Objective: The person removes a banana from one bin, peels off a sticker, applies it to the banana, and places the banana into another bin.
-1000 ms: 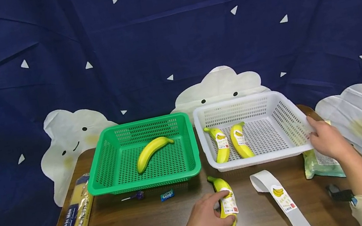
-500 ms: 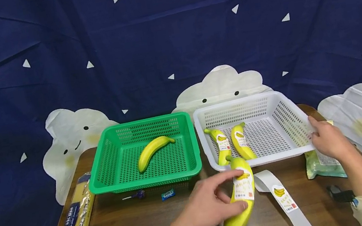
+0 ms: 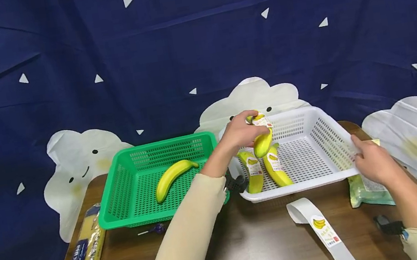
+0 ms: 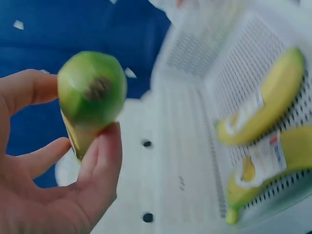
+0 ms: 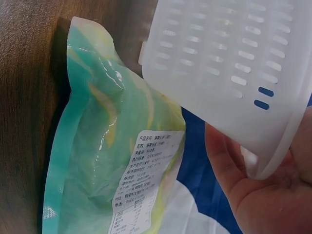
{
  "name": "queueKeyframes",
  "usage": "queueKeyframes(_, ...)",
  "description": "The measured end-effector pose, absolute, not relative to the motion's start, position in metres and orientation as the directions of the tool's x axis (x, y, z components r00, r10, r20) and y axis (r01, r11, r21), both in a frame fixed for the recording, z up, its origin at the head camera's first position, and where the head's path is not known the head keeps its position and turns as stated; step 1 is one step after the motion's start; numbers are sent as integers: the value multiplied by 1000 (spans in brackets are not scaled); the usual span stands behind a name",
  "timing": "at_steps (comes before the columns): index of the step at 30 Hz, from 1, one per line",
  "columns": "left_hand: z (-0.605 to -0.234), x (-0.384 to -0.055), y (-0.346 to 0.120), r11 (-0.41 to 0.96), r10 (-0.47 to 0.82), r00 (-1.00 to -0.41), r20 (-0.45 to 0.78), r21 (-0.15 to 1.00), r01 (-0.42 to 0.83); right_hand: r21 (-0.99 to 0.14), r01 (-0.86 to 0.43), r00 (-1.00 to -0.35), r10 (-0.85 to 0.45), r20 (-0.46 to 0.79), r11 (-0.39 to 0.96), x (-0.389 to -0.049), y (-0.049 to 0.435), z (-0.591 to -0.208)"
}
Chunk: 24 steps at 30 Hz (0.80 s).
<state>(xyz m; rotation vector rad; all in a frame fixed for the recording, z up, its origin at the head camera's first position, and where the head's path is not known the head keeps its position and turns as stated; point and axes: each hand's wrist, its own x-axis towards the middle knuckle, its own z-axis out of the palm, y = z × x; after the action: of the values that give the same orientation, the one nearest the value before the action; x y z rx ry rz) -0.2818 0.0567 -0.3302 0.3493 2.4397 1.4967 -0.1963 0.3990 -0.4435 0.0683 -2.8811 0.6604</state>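
The left grip pinches a stickered banana above the white plastic basket, where two stickered bananas lie. The right grip pinches the basket's right rim, near a green plastic packet.

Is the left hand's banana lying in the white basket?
No, held up: the left hand grips the banana apart from two bananas in the white basket.
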Motion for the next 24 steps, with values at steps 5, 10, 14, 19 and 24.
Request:
queueKeyframes(5, -347, -302, 74, 640, 243, -966, -90, 763, 90, -440, -65, -986, 10, 166, 895, -196, 396, -443)
queueKeyframes(10, -366, -307, 89, 736, 209, -973, -98, 671, 91, -442, -40, -988, 31, 153, 896, -195, 397, -443)
queueKeyframes(14, -377, -303, 98, 787, 182, -977, -110, 612, 78, -445, -40, -988, 31, 153, 894, -195, 397, -444)
queueKeyframes(19, -386, -298, 106, 811, 178, -977, -118, 580, 78, -449, -36, -987, 38, 154, 893, -194, 396, -445)
queueKeyframes(24, -389, -292, 109, 837, 239, -961, -143, 531, 129, -454, -28, -987, 46, 152, 891, -193, 397, -442)
